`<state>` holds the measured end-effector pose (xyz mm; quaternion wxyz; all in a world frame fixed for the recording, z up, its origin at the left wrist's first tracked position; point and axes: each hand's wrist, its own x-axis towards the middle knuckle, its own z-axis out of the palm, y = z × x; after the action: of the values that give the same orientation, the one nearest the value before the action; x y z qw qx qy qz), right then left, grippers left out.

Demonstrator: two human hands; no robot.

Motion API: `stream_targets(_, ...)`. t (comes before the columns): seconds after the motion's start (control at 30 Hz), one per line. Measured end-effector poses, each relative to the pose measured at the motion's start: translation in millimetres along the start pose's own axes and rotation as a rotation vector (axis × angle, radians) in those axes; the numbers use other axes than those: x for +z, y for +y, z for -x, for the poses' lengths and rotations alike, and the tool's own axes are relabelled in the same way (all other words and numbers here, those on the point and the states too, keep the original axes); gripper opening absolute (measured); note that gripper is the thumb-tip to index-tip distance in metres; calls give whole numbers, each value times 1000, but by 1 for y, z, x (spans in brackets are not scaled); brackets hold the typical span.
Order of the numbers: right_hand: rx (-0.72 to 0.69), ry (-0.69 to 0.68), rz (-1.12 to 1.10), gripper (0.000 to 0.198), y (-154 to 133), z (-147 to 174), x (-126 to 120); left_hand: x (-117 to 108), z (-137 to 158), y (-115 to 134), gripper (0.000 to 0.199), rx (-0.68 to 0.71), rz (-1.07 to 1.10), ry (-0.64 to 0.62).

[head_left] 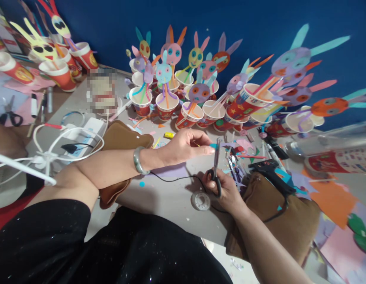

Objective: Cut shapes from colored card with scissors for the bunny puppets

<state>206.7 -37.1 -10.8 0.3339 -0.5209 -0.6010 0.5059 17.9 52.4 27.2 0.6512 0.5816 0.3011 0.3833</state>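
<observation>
My left hand (187, 146) pinches a small teal piece of paper (213, 145) between thumb and fingers. Dark-handled scissors (217, 167) are gripped in my right hand (226, 191), their blades pointing up beside the teal paper. Whether the blades touch the paper I cannot tell. Just under the right hand lies a roll of clear tape (201, 200). A small teal paper circle (141, 184) rests on the grey table, left of the tape. Purple paper (171, 170) lies beneath my left forearm.
Red paper cups (167, 106) with paper rabbit heads on straws line the back wall. A power strip (82, 138) with white cables sits left. A black glue gun (270, 169) lies on a brown cushion (277, 213) at right. At far left is another person's arm (8, 140).
</observation>
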Motion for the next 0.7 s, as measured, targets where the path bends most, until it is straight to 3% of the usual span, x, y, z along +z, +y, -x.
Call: stream_targets(0.7,24,-10,5,59,-3,0,0,-1,0,3,20,34,-51,-27)
